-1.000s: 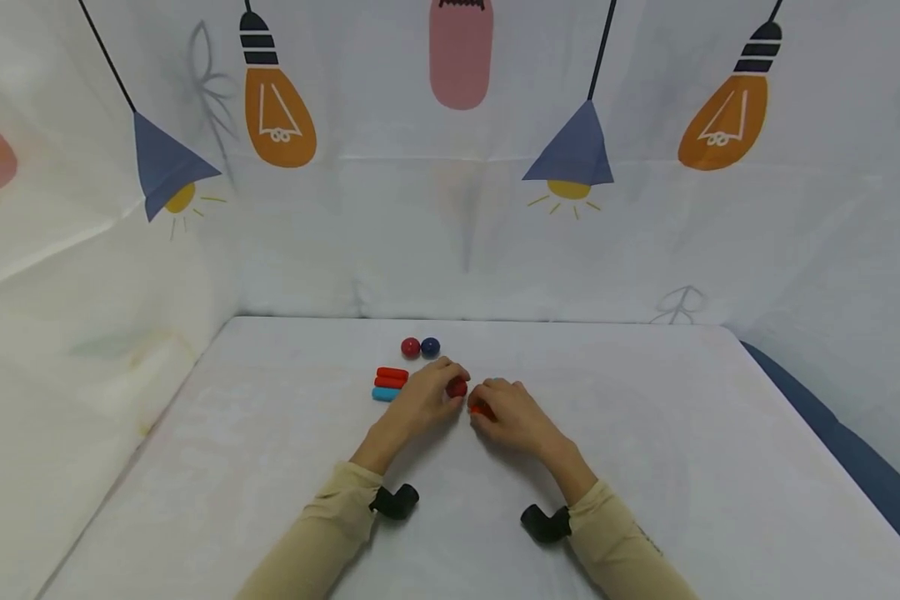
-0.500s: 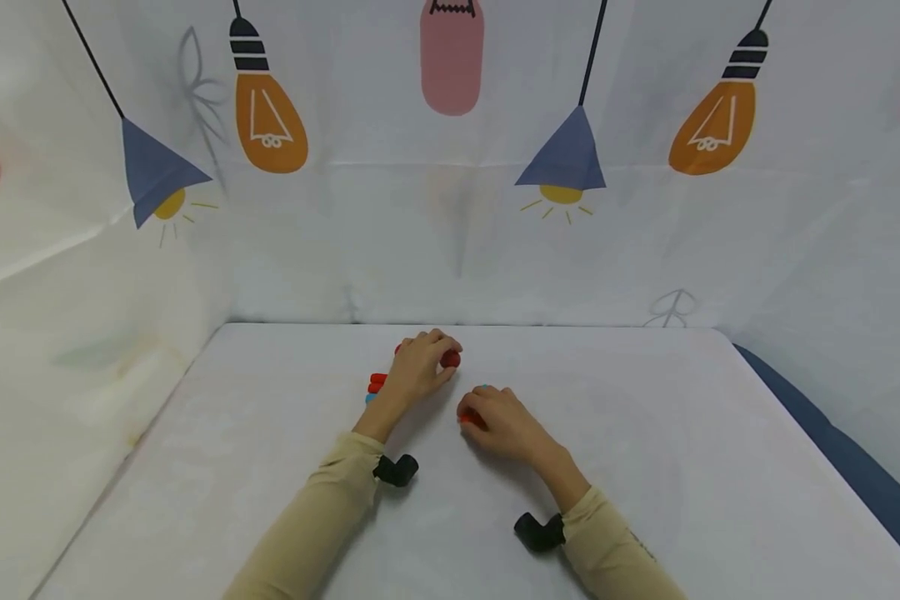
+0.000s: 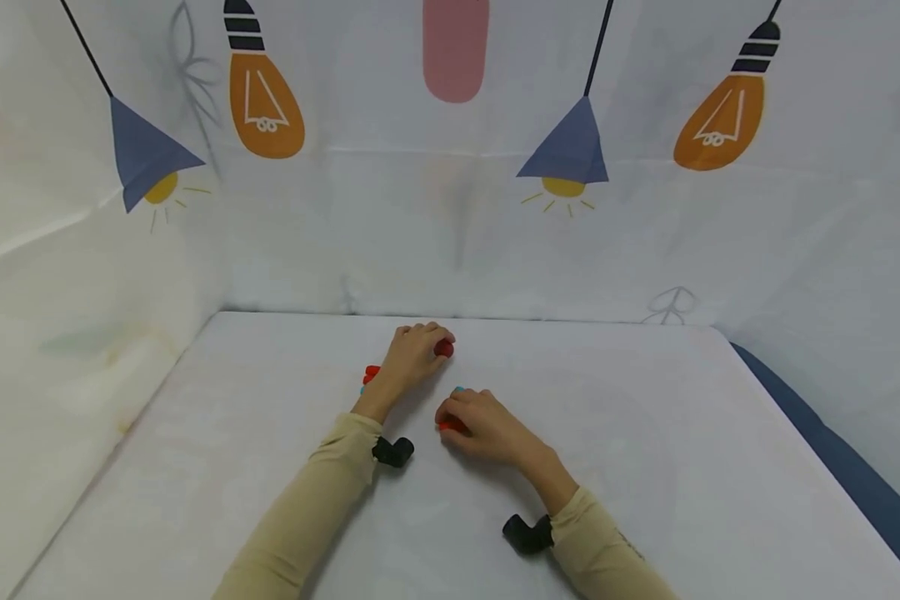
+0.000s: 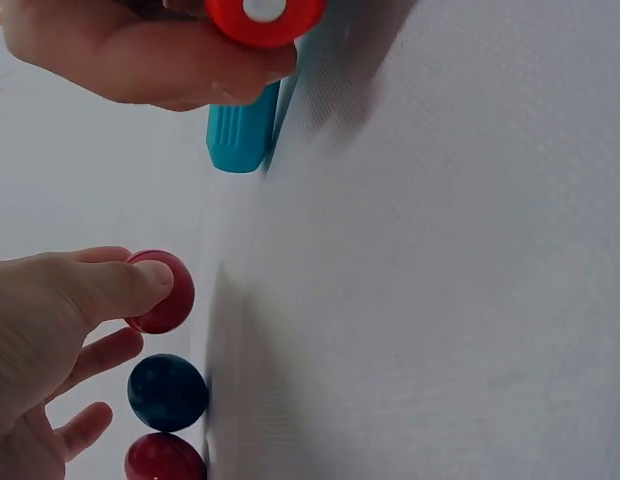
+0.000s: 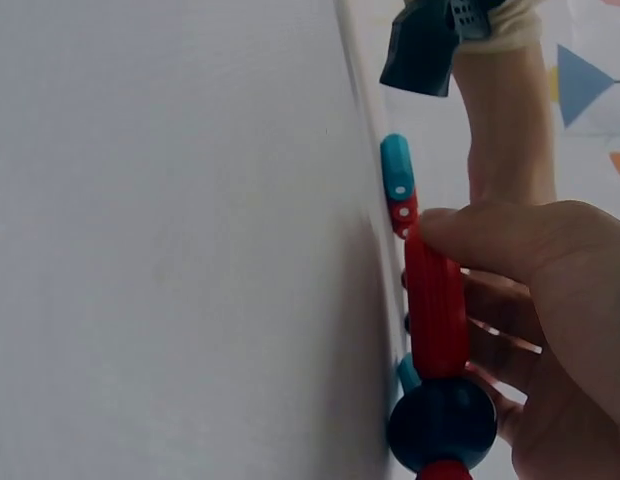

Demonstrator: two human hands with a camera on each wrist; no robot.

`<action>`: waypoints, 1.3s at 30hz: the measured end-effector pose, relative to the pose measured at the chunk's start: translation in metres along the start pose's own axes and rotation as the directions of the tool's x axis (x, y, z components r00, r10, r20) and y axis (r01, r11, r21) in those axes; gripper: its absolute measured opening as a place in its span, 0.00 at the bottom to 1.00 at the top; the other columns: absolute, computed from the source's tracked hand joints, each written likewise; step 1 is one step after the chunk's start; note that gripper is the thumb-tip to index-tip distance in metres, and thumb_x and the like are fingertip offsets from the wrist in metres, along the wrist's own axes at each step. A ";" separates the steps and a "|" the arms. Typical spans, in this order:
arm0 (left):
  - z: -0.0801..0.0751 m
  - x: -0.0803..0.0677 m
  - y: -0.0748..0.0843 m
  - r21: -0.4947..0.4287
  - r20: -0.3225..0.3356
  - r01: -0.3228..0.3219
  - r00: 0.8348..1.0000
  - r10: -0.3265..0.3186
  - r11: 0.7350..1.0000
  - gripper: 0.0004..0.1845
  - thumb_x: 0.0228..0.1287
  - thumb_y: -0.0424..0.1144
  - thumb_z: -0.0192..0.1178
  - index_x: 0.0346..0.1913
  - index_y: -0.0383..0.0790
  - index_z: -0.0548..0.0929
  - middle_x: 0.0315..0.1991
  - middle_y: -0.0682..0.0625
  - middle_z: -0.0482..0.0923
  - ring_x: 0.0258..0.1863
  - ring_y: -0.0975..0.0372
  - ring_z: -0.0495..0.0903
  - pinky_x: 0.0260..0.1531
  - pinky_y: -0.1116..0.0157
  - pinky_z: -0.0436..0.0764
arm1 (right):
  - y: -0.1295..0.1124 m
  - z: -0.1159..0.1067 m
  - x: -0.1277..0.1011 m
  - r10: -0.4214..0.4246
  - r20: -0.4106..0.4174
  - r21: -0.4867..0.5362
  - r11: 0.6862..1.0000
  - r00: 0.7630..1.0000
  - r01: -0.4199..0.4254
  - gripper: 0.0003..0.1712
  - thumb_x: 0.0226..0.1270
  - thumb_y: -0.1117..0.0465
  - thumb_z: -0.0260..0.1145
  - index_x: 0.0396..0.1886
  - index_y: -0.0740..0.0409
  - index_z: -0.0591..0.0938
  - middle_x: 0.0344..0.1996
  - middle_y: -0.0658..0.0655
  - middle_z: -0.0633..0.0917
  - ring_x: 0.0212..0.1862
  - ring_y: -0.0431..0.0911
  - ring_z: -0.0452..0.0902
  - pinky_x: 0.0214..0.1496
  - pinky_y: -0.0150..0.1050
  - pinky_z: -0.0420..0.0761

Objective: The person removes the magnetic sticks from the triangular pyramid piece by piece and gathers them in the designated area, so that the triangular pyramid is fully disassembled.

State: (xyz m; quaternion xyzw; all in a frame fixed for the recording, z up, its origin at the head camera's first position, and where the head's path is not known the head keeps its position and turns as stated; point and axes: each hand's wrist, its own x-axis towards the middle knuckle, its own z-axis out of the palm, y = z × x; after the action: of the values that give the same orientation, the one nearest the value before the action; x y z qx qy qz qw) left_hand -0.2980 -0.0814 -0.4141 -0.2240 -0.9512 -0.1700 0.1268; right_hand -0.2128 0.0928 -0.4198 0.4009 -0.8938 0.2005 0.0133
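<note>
Left hand (image 4: pixel 40 340) pinching red ball (image 4: pixel 162 291), placing beside blue ball (image 4: pixel 167 392); release gently, preventing rolling. Right hand (image 3: pixel 487 427) gripping red rod (image 5: pixel 435 315).

The red ball (image 4: pixel 161 291) pinched by the left hand (image 4: pixel 40 340) looks smooth and faintly glossy, like painted wood, as does the dark blue ball (image 4: pixel 167 392) beside it. The red rod (image 5: pixel 435 310) in the right hand (image 5: pixel 550 330) looks matt. A finely woven white cloth (image 4: pixel 440 300) lies beneath both hands.

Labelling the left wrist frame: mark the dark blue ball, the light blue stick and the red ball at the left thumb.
dark blue ball (image 4: pixel 168 392), left wrist view, its middle.
light blue stick (image 4: pixel 240 140), left wrist view, lower shaft.
red ball (image 4: pixel 168 296), left wrist view, its right side.
</note>
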 end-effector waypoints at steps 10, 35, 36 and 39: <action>0.004 0.005 -0.010 -0.025 0.012 0.025 1.000 -0.024 0.999 0.15 0.60 0.36 0.64 0.51 0.47 0.79 0.51 0.50 0.81 0.51 0.56 0.78 0.59 0.49 0.67 | -0.008 0.001 0.000 -0.062 0.042 0.011 0.998 0.997 0.062 0.06 0.64 0.57 0.64 0.41 0.46 0.81 0.36 0.40 0.77 0.38 0.33 0.69 0.44 0.31 0.67; -0.004 -0.050 0.022 -0.345 0.294 -0.186 0.909 0.294 0.920 0.19 0.67 0.32 0.55 0.59 0.44 0.76 0.58 0.52 0.75 0.59 0.60 0.72 0.61 0.61 0.72 | 0.000 -0.037 -0.017 0.117 0.409 0.208 0.954 0.905 -0.217 0.16 0.69 0.54 0.59 0.53 0.53 0.76 0.23 0.43 0.78 0.25 0.35 0.70 0.28 0.30 0.70; -0.003 -0.051 0.022 -0.337 0.298 -0.191 0.907 0.297 0.922 0.18 0.67 0.33 0.55 0.59 0.44 0.76 0.57 0.53 0.76 0.57 0.61 0.73 0.59 0.62 0.73 | -0.001 -0.037 -0.017 0.118 0.411 0.211 0.952 0.904 -0.221 0.15 0.69 0.54 0.59 0.52 0.52 0.76 0.25 0.43 0.79 0.26 0.36 0.70 0.29 0.31 0.71; -0.007 -0.053 0.021 -0.327 0.292 -0.178 0.915 0.279 0.928 0.15 0.65 0.34 0.57 0.54 0.45 0.79 0.50 0.54 0.78 0.50 0.63 0.76 0.55 0.65 0.75 | -0.002 -0.038 -0.016 0.138 0.414 0.212 0.947 0.900 -0.242 0.17 0.68 0.55 0.59 0.55 0.52 0.74 0.28 0.45 0.80 0.29 0.38 0.72 0.31 0.32 0.72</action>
State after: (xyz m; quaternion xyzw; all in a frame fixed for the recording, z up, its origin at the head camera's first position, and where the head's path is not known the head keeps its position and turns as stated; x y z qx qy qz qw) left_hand -0.2407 -0.0867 -0.4190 -0.3767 -0.8898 -0.2525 -0.0515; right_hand -0.2054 0.1167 -0.3870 0.3414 -0.8793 0.2308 -0.2388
